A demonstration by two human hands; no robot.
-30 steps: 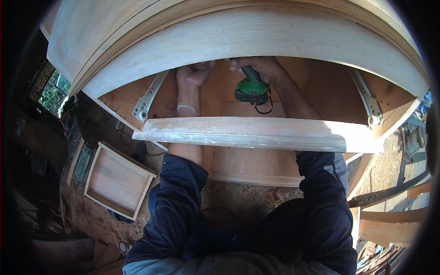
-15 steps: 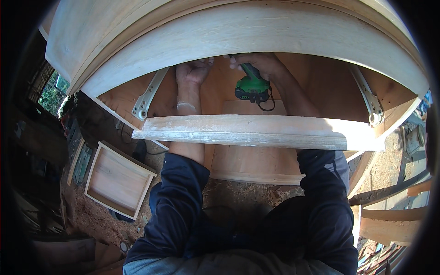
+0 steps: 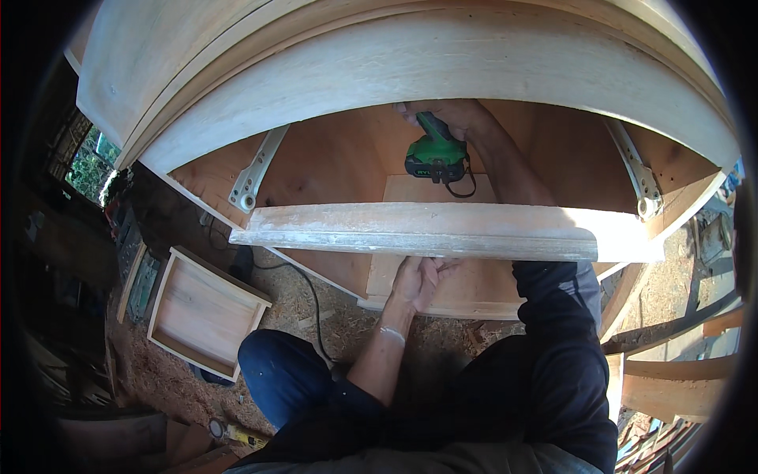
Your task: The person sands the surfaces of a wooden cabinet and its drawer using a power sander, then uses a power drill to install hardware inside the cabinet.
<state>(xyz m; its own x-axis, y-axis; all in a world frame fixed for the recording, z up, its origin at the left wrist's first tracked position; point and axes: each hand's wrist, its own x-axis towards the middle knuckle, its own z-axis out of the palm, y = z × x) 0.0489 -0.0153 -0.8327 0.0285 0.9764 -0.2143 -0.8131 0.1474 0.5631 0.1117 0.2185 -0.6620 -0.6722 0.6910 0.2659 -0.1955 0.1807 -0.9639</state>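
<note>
A green and black cordless drill hangs inside the curved wooden cabinet, its battery end toward me and a black strap loop beside it. My right hand is closed around its grip. The drill's front end is hidden under the cabinet's curved upper panel. My right forearm passes behind the pale wooden front rail. Below that rail is my left hand, bent at the wrist. The rail's lower edge covers part of its fingers, so their grip does not show clearly.
White metal drawer slides line both sides of the opening. On the floor at left sits a shallow wooden drawer. A black cable runs across the sawdust near my left knee. Curved wooden pieces are at right.
My left hand has drawn back from beside the drill, out of the opening, to below the front rail. My right hand and the drill have stayed nearly in place.
</note>
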